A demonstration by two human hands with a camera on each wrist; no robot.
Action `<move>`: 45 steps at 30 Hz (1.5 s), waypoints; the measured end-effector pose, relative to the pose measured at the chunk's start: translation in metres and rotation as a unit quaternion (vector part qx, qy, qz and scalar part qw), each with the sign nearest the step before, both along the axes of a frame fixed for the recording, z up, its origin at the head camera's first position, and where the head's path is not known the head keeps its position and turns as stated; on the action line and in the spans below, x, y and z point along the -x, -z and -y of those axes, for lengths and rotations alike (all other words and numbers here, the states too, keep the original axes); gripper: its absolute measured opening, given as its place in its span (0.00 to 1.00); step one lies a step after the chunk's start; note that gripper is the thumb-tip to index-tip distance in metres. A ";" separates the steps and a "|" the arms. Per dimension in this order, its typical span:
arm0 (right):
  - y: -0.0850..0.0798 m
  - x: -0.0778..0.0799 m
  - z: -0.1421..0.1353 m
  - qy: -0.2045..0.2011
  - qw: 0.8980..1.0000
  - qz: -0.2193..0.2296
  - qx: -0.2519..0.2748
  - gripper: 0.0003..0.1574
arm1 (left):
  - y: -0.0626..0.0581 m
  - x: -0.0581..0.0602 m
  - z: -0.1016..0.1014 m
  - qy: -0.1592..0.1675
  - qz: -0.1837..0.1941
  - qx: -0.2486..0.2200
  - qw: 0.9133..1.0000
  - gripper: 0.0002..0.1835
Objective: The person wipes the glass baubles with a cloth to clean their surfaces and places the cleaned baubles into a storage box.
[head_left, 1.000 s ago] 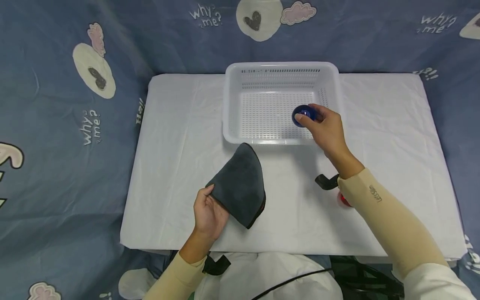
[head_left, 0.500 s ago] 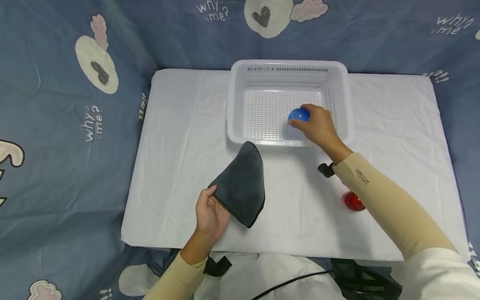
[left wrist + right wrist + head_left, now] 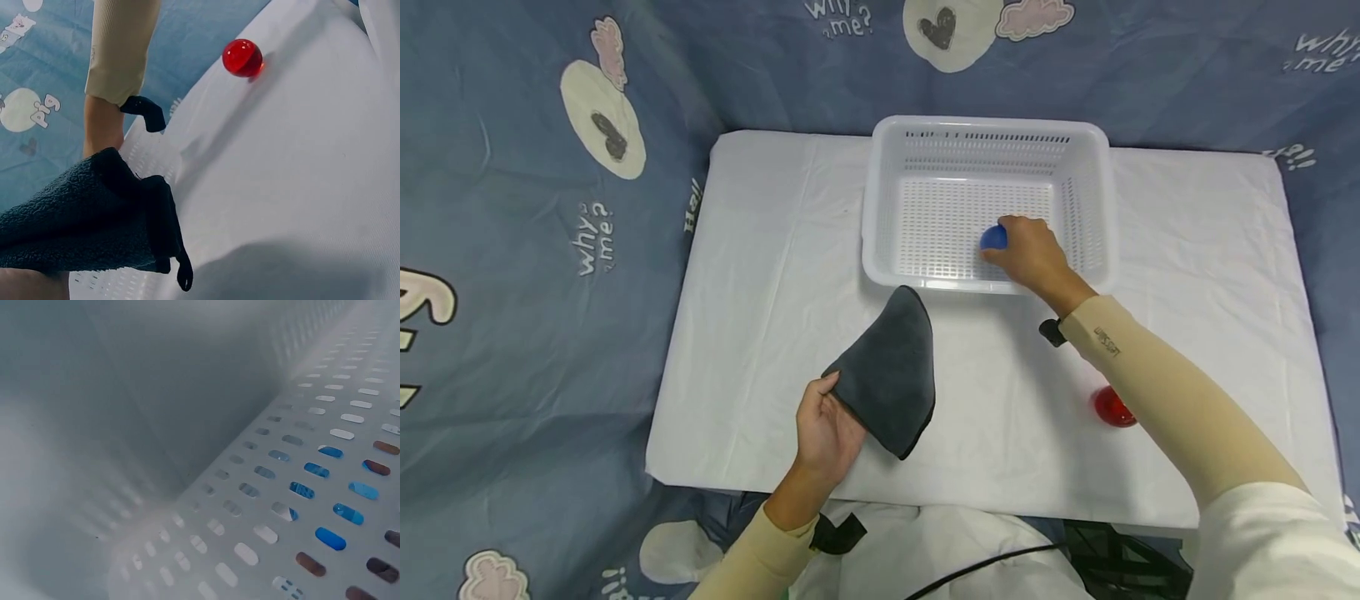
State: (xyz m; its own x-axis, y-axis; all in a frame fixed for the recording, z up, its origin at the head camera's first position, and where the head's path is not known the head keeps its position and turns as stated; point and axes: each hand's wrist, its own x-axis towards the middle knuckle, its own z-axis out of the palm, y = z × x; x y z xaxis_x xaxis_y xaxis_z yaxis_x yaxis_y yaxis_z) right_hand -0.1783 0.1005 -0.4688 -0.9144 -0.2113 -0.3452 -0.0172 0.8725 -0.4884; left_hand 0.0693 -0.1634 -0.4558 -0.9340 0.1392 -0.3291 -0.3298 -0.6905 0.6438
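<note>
so the right hand is gripping a blue ball, thumb on the near side and fingers curling round the far side. the ball is sitting inside the outline of a white basket, about midway between the left and right walls and closer to the near one. i can't tell if it's touching the slotted floor. the right wrist view is showing mostly slotted white plastic, with bits of blue and brown peeking through the slots.

the left hand is hanging out nearer and further left, pinching the left corner of a folded dark grey cloth. the thumb is pressing on top, the other fingers are mostly hiding underneath so i can't tell if they're spread. the cloth's far tip is pointing at the basket's near rim, and the left wrist view is showing a fuzzy side with a little black loop dangling.

a shiny red ball is resting on the white table cover at near right, the beige right sleeve partly covering it in the head view. a blue printed curtain is running along the far and left sides.
</note>
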 end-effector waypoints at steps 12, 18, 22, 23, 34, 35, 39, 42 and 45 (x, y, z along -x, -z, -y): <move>0.003 0.003 0.005 -0.020 0.998 0.012 -0.052 0.39 | -0.001 0.000 -0.001 0.002 0.000 -0.005 1.000 0.35; 0.002 0.005 0.008 -0.035 0.997 0.016 -0.072 0.38 | -0.002 0.000 -0.001 0.004 0.000 -0.003 1.000 0.35; 0.003 0.006 0.008 -0.047 0.995 0.014 -0.085 0.38 | -0.002 0.000 -0.001 0.001 0.001 -0.001 1.000 0.35; 0.003 0.006 0.008 -0.048 0.995 0.015 -0.087 0.39 | -0.002 0.000 -0.001 0.000 0.001 0.000 1.000 0.35; 0.000 0.007 0.010 -0.053 0.995 0.017 -0.085 0.41 | -0.003 0.000 -0.002 -0.002 -0.008 -0.005 1.000 0.35; 0.000 0.007 0.010 -0.053 0.995 0.017 -0.085 0.41 | -0.003 0.000 -0.002 -0.003 -0.007 -0.005 1.000 0.35; -0.001 0.007 0.011 -0.054 0.995 0.013 -0.085 0.42 | -0.003 0.000 -0.002 -0.004 -0.007 -0.004 1.000 0.35; -0.001 0.006 0.011 -0.054 0.995 0.013 -0.083 0.42 | -0.003 0.000 -0.002 -0.004 -0.008 -0.004 1.000 0.35; -0.002 0.006 0.011 -0.055 0.995 0.012 -0.080 0.42 | -0.003 0.000 -0.002 -0.004 -0.011 -0.006 1.000 0.35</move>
